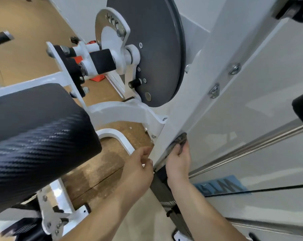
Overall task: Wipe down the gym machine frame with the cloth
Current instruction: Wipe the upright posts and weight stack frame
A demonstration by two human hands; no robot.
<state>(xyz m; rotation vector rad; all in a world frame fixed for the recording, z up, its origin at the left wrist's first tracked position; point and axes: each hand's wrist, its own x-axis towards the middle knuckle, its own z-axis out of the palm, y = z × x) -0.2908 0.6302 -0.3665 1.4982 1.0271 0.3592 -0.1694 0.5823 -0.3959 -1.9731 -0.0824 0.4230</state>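
A white gym machine frame post (204,70) runs diagonally from the upper right down to the lower middle. My right hand (179,160) grips a dark grey cloth (179,140) and holds it against the post's lower edge. To its left hovers my left hand (138,164), fingers loosely curled and holding nothing, close to the post's left face. A white curved bracket (130,110) joins the post just above both hands.
A large dark grey disc (154,49) with a white pivot arm hangs above the hands. A black carbon-pattern roller pad (36,136) fills the left side. White shroud panels (251,119) with steel rails lie to the right. Brown cork-like flooring (98,164) shows below.
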